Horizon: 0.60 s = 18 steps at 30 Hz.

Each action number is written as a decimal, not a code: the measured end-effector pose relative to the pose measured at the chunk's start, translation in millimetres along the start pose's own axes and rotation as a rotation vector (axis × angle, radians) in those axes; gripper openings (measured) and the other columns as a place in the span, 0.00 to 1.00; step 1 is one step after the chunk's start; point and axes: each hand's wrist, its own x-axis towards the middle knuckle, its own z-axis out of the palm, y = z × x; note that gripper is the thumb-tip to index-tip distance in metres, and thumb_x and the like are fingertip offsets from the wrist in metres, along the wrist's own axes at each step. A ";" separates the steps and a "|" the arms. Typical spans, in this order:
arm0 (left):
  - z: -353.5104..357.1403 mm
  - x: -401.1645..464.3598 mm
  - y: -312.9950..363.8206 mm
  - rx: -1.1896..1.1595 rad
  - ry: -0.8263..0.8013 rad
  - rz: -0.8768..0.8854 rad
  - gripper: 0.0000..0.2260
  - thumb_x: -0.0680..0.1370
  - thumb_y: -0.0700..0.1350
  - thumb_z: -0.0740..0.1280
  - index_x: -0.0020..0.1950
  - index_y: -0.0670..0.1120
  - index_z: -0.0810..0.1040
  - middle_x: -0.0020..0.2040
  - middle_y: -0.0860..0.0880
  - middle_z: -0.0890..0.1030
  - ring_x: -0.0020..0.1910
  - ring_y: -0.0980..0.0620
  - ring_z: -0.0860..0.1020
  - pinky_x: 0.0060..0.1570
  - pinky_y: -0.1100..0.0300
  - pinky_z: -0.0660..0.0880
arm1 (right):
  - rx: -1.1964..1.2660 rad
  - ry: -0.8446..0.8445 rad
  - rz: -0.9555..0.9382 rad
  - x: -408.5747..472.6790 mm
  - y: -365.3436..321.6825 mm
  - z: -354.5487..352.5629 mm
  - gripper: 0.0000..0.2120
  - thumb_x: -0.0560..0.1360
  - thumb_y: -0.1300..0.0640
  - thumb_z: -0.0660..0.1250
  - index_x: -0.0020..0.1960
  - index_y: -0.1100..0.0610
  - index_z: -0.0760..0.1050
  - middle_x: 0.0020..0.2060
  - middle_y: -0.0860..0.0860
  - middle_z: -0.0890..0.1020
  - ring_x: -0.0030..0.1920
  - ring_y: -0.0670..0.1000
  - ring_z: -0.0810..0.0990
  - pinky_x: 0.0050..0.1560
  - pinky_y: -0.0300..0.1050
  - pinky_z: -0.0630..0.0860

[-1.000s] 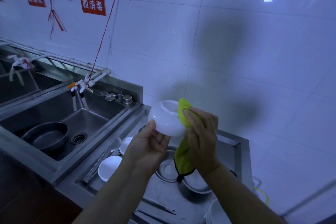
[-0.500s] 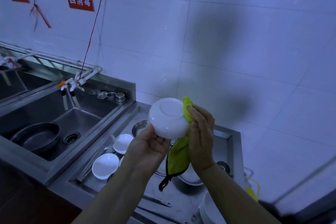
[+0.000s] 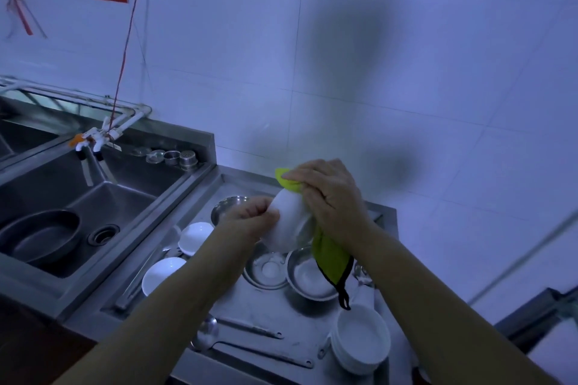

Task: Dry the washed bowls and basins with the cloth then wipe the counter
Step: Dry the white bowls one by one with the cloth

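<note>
Mid-frame: left hand (image 3: pixel 250 219) grips white bowl (image 3: pixel 289 222); right hand (image 3: pixel 331 200) presses yellow-green cloth (image 3: pixel 328 256) on it. Steel basins (image 3: pixel 308 278), small bowls (image 3: pixel 162 275) below wait; desk (image 3: pixel 259 316) unwiped. Likely early.

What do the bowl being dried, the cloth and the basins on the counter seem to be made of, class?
White bowl: probably glazed ceramic or melamine; smooth, opaque, faintly glossy.
Yellow-green cloth: soft fabric, perhaps microfibre; it drapes limply and has a dark stitched edge.
Metal basins: likely stainless steel; grey, thin-rimmed, with dull reflections, like the counter under them.
</note>
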 end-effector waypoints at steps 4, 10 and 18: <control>3.3 3.3 -3.5 0.175 -0.061 0.010 0.11 0.78 0.37 0.62 0.45 0.48 0.82 0.39 0.50 0.83 0.37 0.56 0.80 0.34 0.65 0.76 | -0.149 -0.059 -0.094 -6.9 10.1 0.4 0.16 0.76 0.52 0.57 0.52 0.53 0.83 0.47 0.49 0.83 0.47 0.56 0.75 0.47 0.52 0.71; 6.4 10.5 -14.4 0.260 -0.109 0.018 0.07 0.71 0.45 0.64 0.42 0.50 0.83 0.37 0.52 0.82 0.39 0.56 0.78 0.40 0.65 0.75 | 0.192 0.002 0.276 -31.0 50.7 3.7 0.15 0.75 0.60 0.57 0.53 0.57 0.81 0.47 0.49 0.80 0.50 0.53 0.76 0.53 0.42 0.70; 21.7 47.4 -41.8 0.261 -0.120 -0.028 0.06 0.73 0.43 0.65 0.42 0.48 0.82 0.38 0.49 0.81 0.39 0.53 0.77 0.43 0.63 0.73 | 0.237 0.143 0.549 -68.9 111.7 -19.8 0.14 0.78 0.68 0.60 0.52 0.52 0.78 0.45 0.43 0.81 0.45 0.33 0.76 0.47 0.25 0.70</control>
